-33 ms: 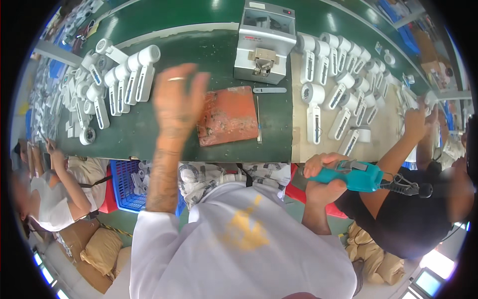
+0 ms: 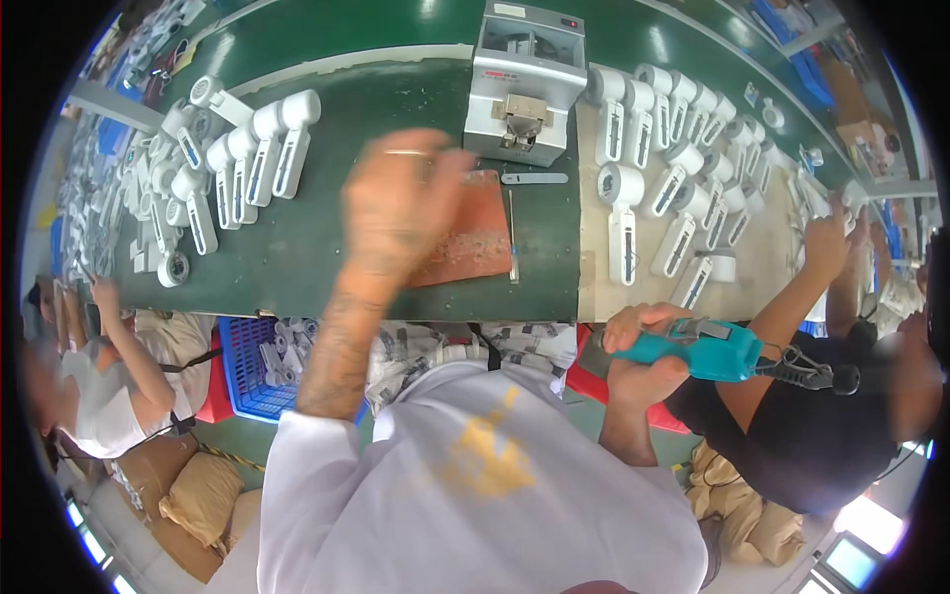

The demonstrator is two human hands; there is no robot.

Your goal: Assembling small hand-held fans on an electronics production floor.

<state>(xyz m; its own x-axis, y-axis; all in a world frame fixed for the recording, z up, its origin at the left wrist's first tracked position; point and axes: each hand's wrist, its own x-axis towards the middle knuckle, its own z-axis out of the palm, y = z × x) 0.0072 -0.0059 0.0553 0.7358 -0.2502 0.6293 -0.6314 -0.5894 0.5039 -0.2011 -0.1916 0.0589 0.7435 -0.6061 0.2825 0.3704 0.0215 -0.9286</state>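
My right hand (image 2: 641,381) is wrapped round a teal electric screwdriver (image 2: 714,354), held level at the front right, off the table edge. A coiled cord and a wire loop hang from its right end. Over the left part of a worn red-brown mat (image 2: 485,238) is my left hand (image 2: 401,203), smeared by motion. Its fingers are too blurred to show whether they hold anything. A thin metal rod (image 2: 514,238) lies along the mat's right edge. Above that lies a small flat grey strip (image 2: 534,179).
A grey screw-feeder machine (image 2: 524,84) stands behind the mat. White handheld fans (image 2: 621,223) stand in rows on the right; more white fans (image 2: 292,144) crowd the left. A blue basket (image 2: 252,371) sits below the table edge. Co-workers (image 2: 802,396) sit on both sides.
My left hand has swept right, from the mat's left side to over its upper left part. My right hand and the electric screwdriver have stayed in place.
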